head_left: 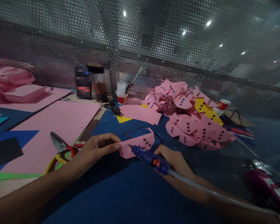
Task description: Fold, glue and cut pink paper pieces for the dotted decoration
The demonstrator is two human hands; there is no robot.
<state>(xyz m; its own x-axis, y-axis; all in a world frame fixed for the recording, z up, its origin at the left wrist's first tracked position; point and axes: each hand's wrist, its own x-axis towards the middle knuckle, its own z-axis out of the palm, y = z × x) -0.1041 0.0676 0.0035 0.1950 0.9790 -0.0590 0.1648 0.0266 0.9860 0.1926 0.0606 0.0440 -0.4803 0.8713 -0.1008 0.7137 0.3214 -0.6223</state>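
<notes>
Between the thumb and fingers of my left hand (105, 144) is the left end of a folded pink paper piece (140, 143), marked with small dark diamonds. My right hand (175, 161) is wrapped round a blue glue gun (148, 158), whose nozzle points left at the paper's face; whether it touches cannot be made out. A long clear glue stick (200, 186) trails from the gun's back toward the lower right. Beyond my right hand lies a heap of similar folded pink pieces (198, 129) with dark diamonds.
Red-and-yellow-handled scissors (64, 152) lie on pink sheets (53, 121) at left. Along the perforated metal wall (140, 37) stand a lidded jar (99, 84) and a paper cup (122, 97). More pink pieces (172, 93) pile up behind. A purple object (266, 186) sits at right.
</notes>
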